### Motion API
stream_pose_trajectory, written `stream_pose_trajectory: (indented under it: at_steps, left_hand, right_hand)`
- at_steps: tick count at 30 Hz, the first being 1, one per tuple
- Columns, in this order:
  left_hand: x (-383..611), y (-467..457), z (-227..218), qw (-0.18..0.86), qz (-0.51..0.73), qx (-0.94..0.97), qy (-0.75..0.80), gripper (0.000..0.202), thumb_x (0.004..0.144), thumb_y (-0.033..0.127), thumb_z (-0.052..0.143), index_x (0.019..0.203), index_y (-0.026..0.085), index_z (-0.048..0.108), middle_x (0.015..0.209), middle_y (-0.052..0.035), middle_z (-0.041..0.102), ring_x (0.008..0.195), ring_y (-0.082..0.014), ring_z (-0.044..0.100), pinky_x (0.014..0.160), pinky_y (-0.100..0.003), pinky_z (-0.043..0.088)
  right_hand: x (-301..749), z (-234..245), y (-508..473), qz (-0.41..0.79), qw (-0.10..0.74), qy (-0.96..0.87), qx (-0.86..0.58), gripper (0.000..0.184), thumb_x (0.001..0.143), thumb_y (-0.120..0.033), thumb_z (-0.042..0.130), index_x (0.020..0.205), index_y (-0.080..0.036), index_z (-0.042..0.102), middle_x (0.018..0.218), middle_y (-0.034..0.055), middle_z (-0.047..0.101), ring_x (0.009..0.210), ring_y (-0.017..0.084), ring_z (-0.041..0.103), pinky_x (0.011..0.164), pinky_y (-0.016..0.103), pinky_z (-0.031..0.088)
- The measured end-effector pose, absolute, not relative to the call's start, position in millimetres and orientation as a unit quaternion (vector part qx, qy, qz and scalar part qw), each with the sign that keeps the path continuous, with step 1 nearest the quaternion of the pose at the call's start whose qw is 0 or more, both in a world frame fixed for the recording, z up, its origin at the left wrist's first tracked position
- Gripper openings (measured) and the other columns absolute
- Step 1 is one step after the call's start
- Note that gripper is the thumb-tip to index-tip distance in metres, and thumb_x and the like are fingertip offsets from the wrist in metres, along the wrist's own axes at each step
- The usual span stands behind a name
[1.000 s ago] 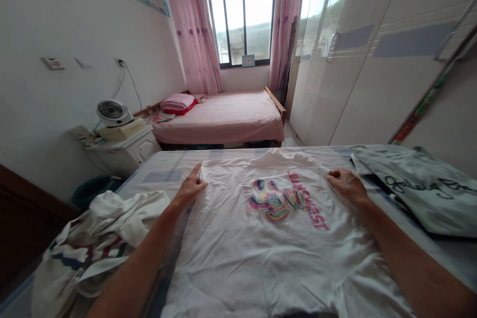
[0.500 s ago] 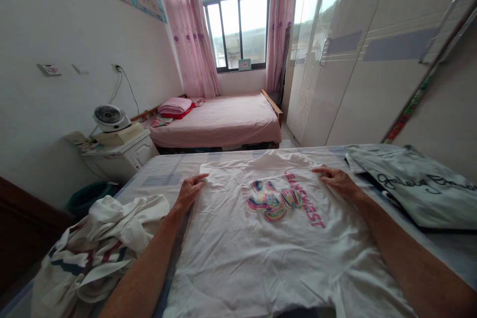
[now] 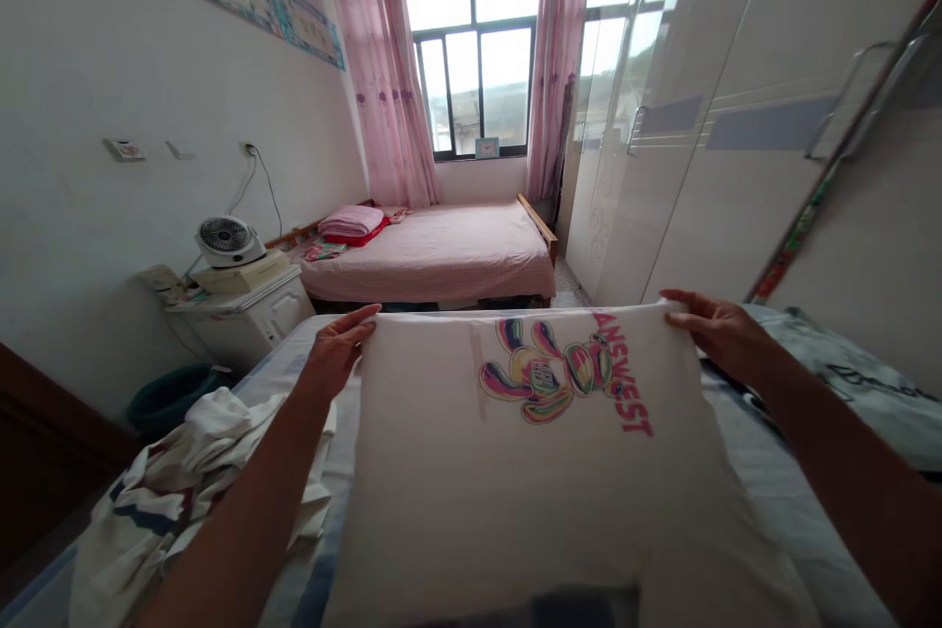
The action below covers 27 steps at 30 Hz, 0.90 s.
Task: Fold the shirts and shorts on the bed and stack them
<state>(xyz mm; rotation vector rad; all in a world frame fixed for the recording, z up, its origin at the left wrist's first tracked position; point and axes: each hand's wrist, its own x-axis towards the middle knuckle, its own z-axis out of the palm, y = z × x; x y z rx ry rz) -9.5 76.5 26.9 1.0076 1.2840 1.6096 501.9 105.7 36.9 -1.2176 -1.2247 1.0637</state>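
Overall: a person stands at a bed (image 3: 765,481) and holds a white T-shirt (image 3: 515,491) up with both hands.
Left hand (image 3: 335,353): closed on the upper left edge of the T-shirt, fingers curled over the front of the cloth, the thumb out of sight.
Right hand (image 3: 717,329): closed on the upper right edge, fingers laid flat along the top, pinching the cloth.
T-shirt: stretched between the two hands, its top edge straight and raised above the bed, its lower part hanging down toward the person.
Print (image 3: 549,381): a many-coloured cartoon figure with pink letters beside it, facing the camera, just below the top edge.
Pile of clothes (image 3: 183,481): crumpled white cloth with dark and red stripes, on the bed under the left forearm.
Grey garment (image 3: 861,383): flat on the bed to the right, dark script on it, partly behind the right arm.
Pink bed (image 3: 442,255): farther back, under the window (image 3: 475,83), well apart from the hands.
Fan (image 3: 225,240): on a small white cabinet (image 3: 242,314) by the left wall.
Wardrobe (image 3: 736,196): glossy white doors along the right side.
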Motion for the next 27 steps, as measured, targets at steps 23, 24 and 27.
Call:
stream_pose_trajectory:
  at_steps: [23, 24, 27]
  left_hand:
    - [-13.9, -9.2, -18.6, 0.390, 0.450, 0.526, 0.607, 0.057, 0.054, 0.039, 0.075, 0.104, 0.014, 0.069, 0.086, -0.0052, 0.071, 0.077, -0.0183, 0.060, 0.068, -0.026, 0.045]
    - [-12.8, -16.2, -26.0, 0.405, 0.420, 0.530, 0.616, 0.060, 0.054, 0.041, 0.074, 0.107, 0.014, 0.068, 0.085, -0.0053, 0.071, 0.076, -0.0183, 0.059, 0.066, -0.026, 0.044]
    - [-7.3, -22.4, -30.2, 0.398, 0.376, 0.533, 0.645, 0.065, 0.059, 0.049, 0.070, 0.113, 0.014, 0.066, 0.082, -0.0049, 0.069, 0.070, -0.0168, 0.057, 0.058, -0.024, 0.041]
  right_hand:
    - [530.1, -16.0, 9.9, 0.334, 0.325, -0.632, -0.620, 0.043, 0.066, -0.051, 0.066, 0.099, -0.023, 0.066, 0.097, 0.0060, 0.067, 0.088, 0.024, 0.062, 0.072, 0.029, 0.048]
    - [530.8, -25.3, 4.4, 0.341, 0.305, -0.632, -0.625, 0.045, 0.068, -0.052, 0.064, 0.102, -0.023, 0.066, 0.102, 0.0074, 0.066, 0.094, 0.025, 0.061, 0.075, 0.030, 0.048]
    - [529.4, -37.8, 2.1, 0.332, 0.299, -0.611, -0.653, 0.057, 0.072, -0.056, 0.059, 0.119, -0.024, 0.060, 0.110, 0.0095, 0.065, 0.101, 0.026, 0.059, 0.080, 0.031, 0.047]
